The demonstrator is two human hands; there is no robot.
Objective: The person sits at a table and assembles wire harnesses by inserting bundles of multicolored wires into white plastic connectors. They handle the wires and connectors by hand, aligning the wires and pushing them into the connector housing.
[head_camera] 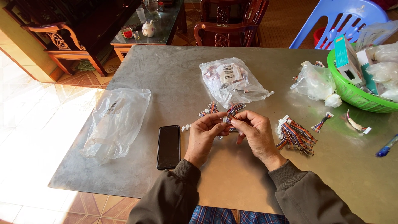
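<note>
Both hands, left hand (205,135) and right hand (255,130), grip the wire connector (227,119) pinched between fingertips.

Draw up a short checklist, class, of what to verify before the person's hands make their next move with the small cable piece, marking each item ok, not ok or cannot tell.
1. Cable piece pinched by both the left hand and the right hand: ok.
2. White connector seated on it: cannot tell, the fingers cover it.
3. Bundle of finished cables lies apart from the hands: ok.
4. Phone lies flat on the table, beside the left hand: ok.
5. Loose cables within reach: ok.
</note>
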